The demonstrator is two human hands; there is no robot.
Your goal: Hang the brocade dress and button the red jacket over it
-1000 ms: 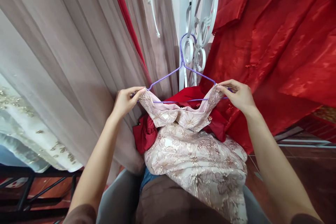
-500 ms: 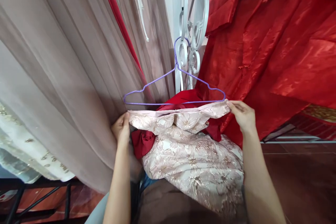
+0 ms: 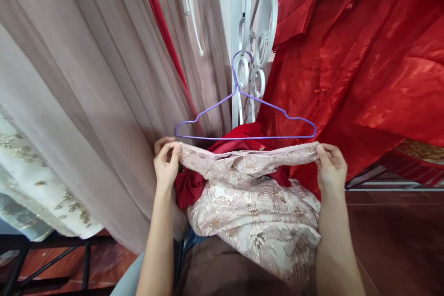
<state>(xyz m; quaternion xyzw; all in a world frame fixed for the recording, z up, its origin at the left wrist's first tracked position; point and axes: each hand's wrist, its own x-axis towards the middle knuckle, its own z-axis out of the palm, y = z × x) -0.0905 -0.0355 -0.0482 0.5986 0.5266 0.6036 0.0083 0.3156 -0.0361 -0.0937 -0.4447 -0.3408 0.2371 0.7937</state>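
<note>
Left hand (image 3: 166,165), nine o'clock, and right hand (image 3: 333,169), three, pinch the pale-pink floral brocade dress (image 3: 256,208) between pressed fingertips; better pull evenly; grip depth seems unclear.

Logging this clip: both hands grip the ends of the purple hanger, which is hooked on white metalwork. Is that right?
No: the head view shows the left hand and right hand pinching the top edge of the patterned garment, not the ends of the purple hanger, which is hooked on white metalwork.

The dress (image 3: 256,217) is pale pink with shiny gold flowers, the hanger (image 3: 236,86) purple, the satin robe (image 3: 350,64) bright red.
</note>
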